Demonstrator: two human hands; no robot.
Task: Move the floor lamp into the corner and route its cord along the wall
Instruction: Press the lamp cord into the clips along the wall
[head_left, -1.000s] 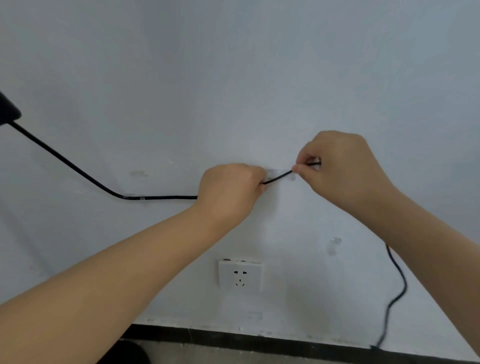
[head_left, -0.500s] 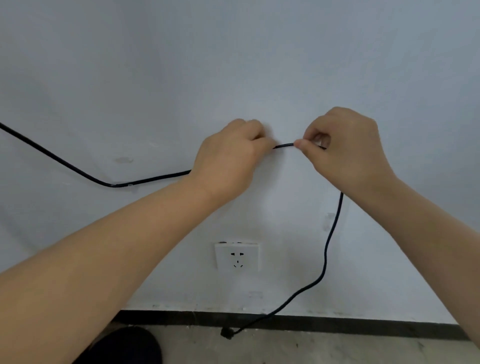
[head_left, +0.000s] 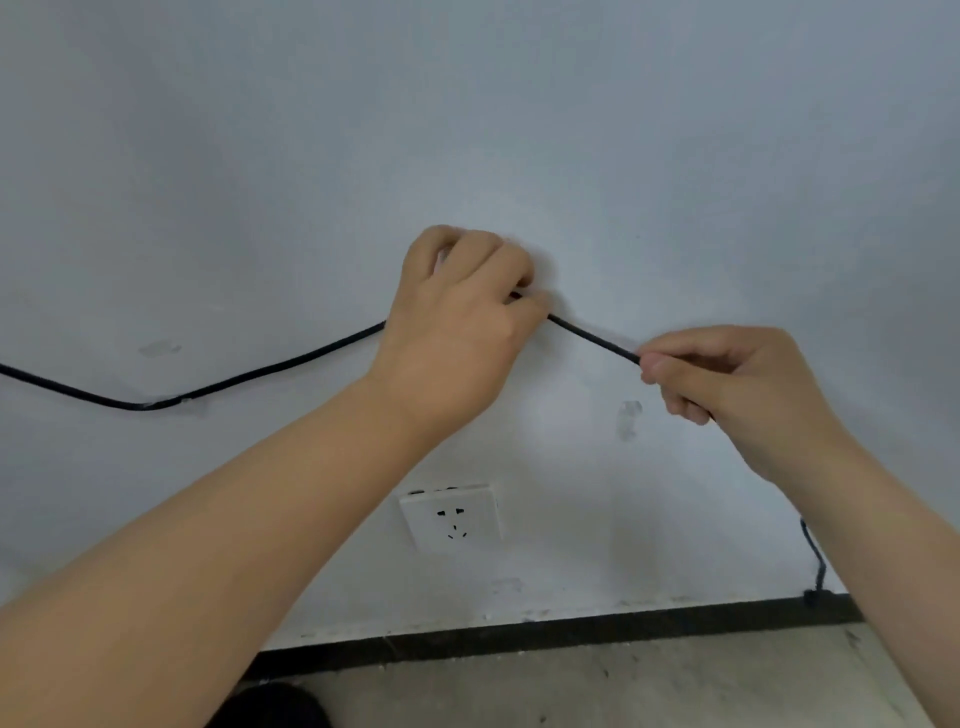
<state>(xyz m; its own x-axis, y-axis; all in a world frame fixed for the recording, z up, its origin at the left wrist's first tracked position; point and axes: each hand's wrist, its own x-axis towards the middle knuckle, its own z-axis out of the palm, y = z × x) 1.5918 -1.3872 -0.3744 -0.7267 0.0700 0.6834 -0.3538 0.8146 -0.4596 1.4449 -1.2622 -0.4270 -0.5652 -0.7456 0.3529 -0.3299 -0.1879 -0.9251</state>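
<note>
Against the wall (head_left: 519, 130), above a socket (head_left: 451, 517), both hands' fingers (head_left: 655, 362) pinch the taut cord (head_left: 592, 338)

No text, label, brand, number or sign can be read anywhere, not even on the white square plastic wall socket (head_left: 451, 517).

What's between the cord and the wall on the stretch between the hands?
Nothing visible. The cord runs taut from the left hand to the right hand over bare wall; the socket sits below it.
</note>
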